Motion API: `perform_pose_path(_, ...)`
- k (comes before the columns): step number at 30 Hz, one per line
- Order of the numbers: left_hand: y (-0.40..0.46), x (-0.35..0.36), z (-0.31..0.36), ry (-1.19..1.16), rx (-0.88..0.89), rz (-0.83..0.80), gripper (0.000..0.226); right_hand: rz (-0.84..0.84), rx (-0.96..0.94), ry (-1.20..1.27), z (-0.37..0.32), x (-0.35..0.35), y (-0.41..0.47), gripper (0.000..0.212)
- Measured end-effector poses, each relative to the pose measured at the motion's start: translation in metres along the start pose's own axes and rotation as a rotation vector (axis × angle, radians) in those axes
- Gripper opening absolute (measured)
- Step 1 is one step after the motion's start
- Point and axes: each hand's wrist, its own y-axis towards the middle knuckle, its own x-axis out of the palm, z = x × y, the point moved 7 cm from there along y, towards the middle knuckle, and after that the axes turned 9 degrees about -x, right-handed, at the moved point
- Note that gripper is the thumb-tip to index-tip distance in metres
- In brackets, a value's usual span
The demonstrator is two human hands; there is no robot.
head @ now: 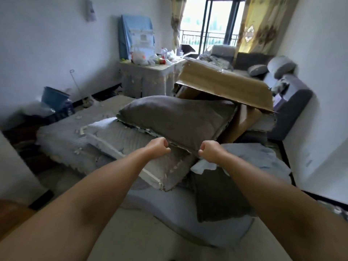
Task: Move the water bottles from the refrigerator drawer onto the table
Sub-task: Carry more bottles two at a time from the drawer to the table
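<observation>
We see what look like water bottles (164, 52) far off on the cluttered table (150, 69) by the window, too blurred to count. Our left hand (157, 147) and right hand (208, 151) are stretched forward, slightly apart, each curled into a fist gripping nothing, in front of a brown cushion (177, 119). Behind the cushion a cardboard box (226, 85) lies tilted.

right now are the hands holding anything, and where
Nothing is held. The left hand and right hand are both empty fists, stretched out over the dark cushion.
</observation>
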Motion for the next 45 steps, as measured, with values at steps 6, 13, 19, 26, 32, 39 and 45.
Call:
perform_pose_path(6,0.051,-0.064,-0.057,-0.067,-0.156,0.125,0.034,-0.064,-0.238,0.013,-0.084,0.0,0.107,0.017)
perform_pose_path(13,0.057,-0.12,-0.142,-0.141,-0.339,0.242,0.033,-0.155,-0.53,-0.096,-0.207,0.015,0.193,0.033)
perform_pose_path(19,-0.004,-0.153,-0.262,-0.214,-0.613,0.377,0.033,-0.331,-0.834,-0.222,-0.345,0.09,0.189,0.037)
perform_pose_path(26,-0.128,-0.173,-0.397,-0.275,-0.893,0.481,0.027,-0.49,-1.099,-0.252,-0.505,0.186,0.123,0.027)
perform_pose_path(32,-0.221,-0.208,-0.499,-0.29,-1.057,0.562,0.031,-0.544,-1.21,-0.247,-0.639,0.242,0.056,0.035)
perform_pose_path(39,-0.373,-0.23,-0.602,-0.376,-1.262,0.657,0.039,-0.593,-1.412,-0.241,-0.789,0.301,-0.055,0.02)
perform_pose_path(45,-0.481,-0.219,-0.662,-0.435,-1.449,0.797,0.034,-0.644,-1.648,-0.314,-0.871,0.353,-0.159,0.031)
